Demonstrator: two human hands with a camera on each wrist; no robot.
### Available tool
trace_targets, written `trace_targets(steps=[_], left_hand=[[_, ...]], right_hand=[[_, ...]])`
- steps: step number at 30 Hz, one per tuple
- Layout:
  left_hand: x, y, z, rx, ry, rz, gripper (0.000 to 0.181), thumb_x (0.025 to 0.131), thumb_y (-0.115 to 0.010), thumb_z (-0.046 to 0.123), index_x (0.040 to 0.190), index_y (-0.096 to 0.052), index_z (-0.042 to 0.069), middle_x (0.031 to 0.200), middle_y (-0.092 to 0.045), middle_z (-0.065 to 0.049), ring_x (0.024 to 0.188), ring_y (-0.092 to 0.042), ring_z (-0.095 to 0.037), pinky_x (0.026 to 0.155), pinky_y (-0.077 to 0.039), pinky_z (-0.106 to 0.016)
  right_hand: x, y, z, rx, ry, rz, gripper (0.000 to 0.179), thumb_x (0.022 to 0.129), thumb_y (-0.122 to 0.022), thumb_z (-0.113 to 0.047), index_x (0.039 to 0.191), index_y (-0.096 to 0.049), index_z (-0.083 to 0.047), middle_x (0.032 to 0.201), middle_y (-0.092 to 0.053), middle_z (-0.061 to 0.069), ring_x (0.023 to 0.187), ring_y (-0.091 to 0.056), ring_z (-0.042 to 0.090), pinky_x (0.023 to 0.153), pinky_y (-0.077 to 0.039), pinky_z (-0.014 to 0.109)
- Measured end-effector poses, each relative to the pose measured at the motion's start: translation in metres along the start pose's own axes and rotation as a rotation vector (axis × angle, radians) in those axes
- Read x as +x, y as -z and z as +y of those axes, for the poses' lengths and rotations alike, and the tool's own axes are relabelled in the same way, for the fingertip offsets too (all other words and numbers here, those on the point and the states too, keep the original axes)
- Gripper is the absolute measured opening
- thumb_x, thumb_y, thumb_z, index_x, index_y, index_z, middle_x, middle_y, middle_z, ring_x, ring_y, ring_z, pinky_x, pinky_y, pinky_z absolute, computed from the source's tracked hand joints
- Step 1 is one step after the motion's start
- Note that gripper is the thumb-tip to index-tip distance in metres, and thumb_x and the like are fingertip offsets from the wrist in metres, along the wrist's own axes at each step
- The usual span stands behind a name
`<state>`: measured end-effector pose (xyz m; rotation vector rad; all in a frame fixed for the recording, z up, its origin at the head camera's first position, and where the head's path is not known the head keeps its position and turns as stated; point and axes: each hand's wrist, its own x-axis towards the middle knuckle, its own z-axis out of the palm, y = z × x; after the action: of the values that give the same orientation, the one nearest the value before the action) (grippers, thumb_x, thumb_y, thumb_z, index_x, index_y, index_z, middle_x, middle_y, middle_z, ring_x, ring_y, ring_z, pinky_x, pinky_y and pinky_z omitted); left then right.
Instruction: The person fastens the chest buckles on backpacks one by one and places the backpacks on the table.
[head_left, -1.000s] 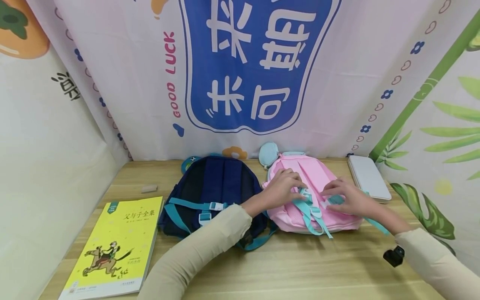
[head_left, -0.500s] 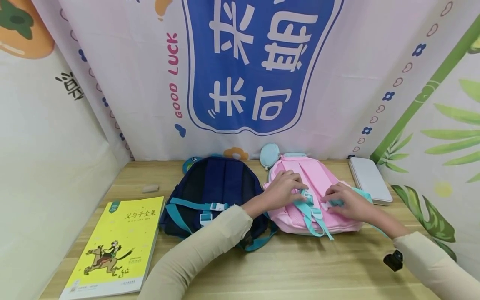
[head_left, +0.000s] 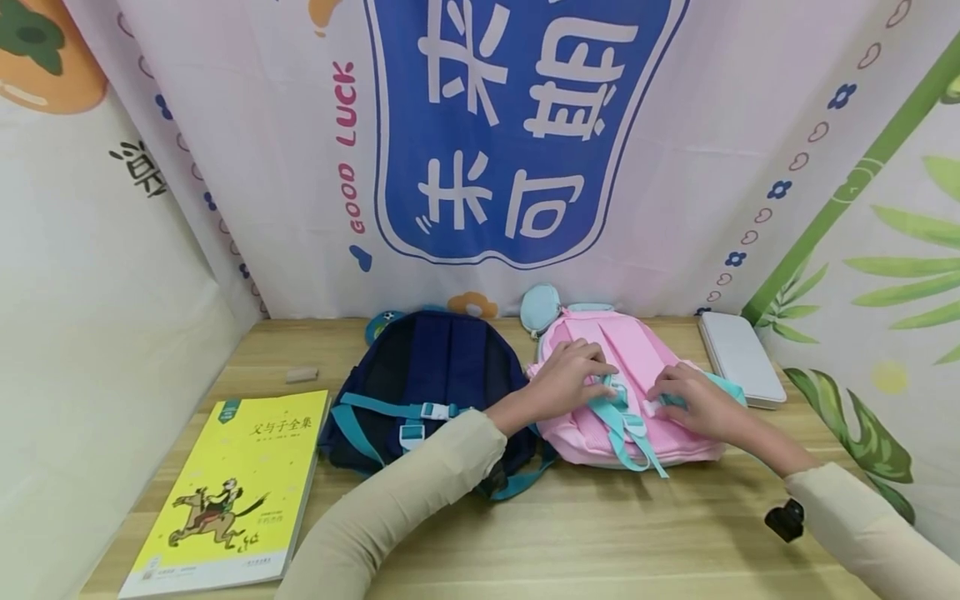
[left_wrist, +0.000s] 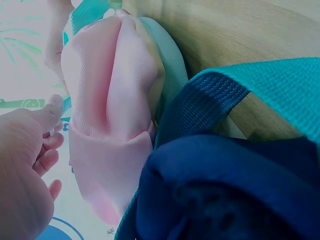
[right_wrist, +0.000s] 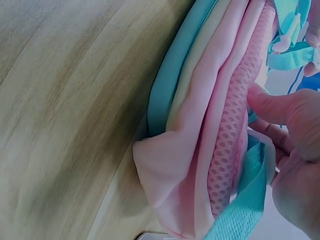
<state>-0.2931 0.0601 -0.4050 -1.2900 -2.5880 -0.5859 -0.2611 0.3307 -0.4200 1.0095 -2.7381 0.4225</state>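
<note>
A pink backpack (head_left: 626,337) with teal straps lies on its front, its padded back facing up. My left hand (head_left: 564,379) pinches a teal strap (head_left: 617,427) by its buckle in the middle of the bag. A little to the right, my right hand (head_left: 696,404) holds a pale buckle piece (head_left: 651,407) on another teal strap. The right wrist view shows that pale buckle (right_wrist: 265,147) and strap (right_wrist: 247,197) between the thumb and curled fingers. The two buckle parts are apart. In the left wrist view the left hand (left_wrist: 25,165) partly hides its fingertips.
A navy backpack (head_left: 468,354) with teal straps lies under the left forearm. At the left are a yellow book (head_left: 262,450) and a small beige block (head_left: 302,376). A white flat case (head_left: 741,358) lies behind the right hand. Printed cloth (head_left: 285,167) surrounds the wooden table (head_left: 600,542).
My right hand's fingers have closed in on the pale buckle piece, and the teal strap at the bag's right side has risen. My left hand has barely moved.
</note>
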Motion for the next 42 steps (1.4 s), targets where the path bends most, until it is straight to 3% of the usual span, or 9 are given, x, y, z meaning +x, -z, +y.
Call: trace_targets(steps=[8, 12, 19, 26, 33, 42], left_hand=[[0.003, -0.004, 0.003, -0.042, 0.031, 0.039, 0.04, 0.096, -0.07, 0.035, 0.129, -0.072, 0.014, 0.108, -0.064, 0.003, 0.091, -0.05, -0.013, 0.079, -0.032, -0.022], [0.004, -0.005, 0.004, -0.034, 0.028, 0.046, 0.039, 0.098, -0.068, 0.033, 0.131, -0.07, 0.012, 0.109, -0.064, 0.002, 0.093, -0.053, -0.013, 0.079, -0.033, -0.022], [0.004, -0.007, 0.003, -0.041, 0.036, 0.043, 0.036, 0.101, -0.063, 0.027, 0.133, -0.069, 0.011, 0.111, -0.062, 0.0, 0.099, -0.056, -0.014, 0.083, -0.037, -0.024], [0.004, -0.009, 0.004, -0.087, 0.077, 0.05, 0.033, 0.101, -0.064, 0.027, 0.13, -0.071, 0.012, 0.107, -0.062, 0.001, 0.096, -0.056, -0.012, 0.081, -0.036, -0.023], [0.006, -0.008, 0.009, -0.113, 0.104, 0.08, 0.028, 0.099, -0.068, 0.03, 0.121, -0.075, 0.013, 0.104, -0.063, -0.001, 0.093, -0.057, -0.013, 0.081, -0.039, -0.023], [0.01, -0.013, 0.012, -0.088, 0.158, 0.09, 0.026, 0.098, -0.069, 0.033, 0.115, -0.073, 0.014, 0.104, -0.062, 0.001, 0.093, -0.055, -0.011, 0.083, -0.039, -0.023]], right_hand=[[-0.003, 0.008, -0.001, 0.048, -0.021, 0.042, 0.025, 0.082, -0.078, 0.004, 0.105, -0.074, -0.006, 0.102, -0.075, 0.005, 0.094, -0.067, 0.026, 0.085, -0.055, 0.049], [-0.003, 0.011, -0.002, 0.077, -0.035, 0.039, 0.025, 0.085, -0.075, 0.004, 0.108, -0.075, -0.006, 0.104, -0.073, 0.008, 0.094, -0.068, 0.025, 0.079, -0.057, 0.041], [0.004, 0.017, -0.007, 0.11, 0.016, 0.109, 0.027, 0.083, -0.076, 0.009, 0.108, -0.077, -0.001, 0.097, -0.067, 0.005, 0.08, -0.06, 0.009, 0.065, -0.052, 0.024], [0.011, 0.025, -0.011, 0.048, 0.068, 0.172, 0.031, 0.079, -0.077, 0.013, 0.108, -0.077, 0.0, 0.096, -0.069, 0.008, 0.081, -0.063, 0.017, 0.066, -0.054, 0.026], [0.015, 0.027, -0.014, 0.03, 0.054, 0.191, 0.035, 0.078, -0.076, 0.015, 0.11, -0.077, 0.0, 0.098, -0.07, 0.009, 0.081, -0.065, 0.022, 0.068, -0.056, 0.027], [0.02, 0.025, -0.017, 0.043, 0.06, 0.228, 0.032, 0.078, -0.078, 0.014, 0.107, -0.077, 0.001, 0.093, -0.07, 0.006, 0.077, -0.062, 0.013, 0.065, -0.054, 0.023]])
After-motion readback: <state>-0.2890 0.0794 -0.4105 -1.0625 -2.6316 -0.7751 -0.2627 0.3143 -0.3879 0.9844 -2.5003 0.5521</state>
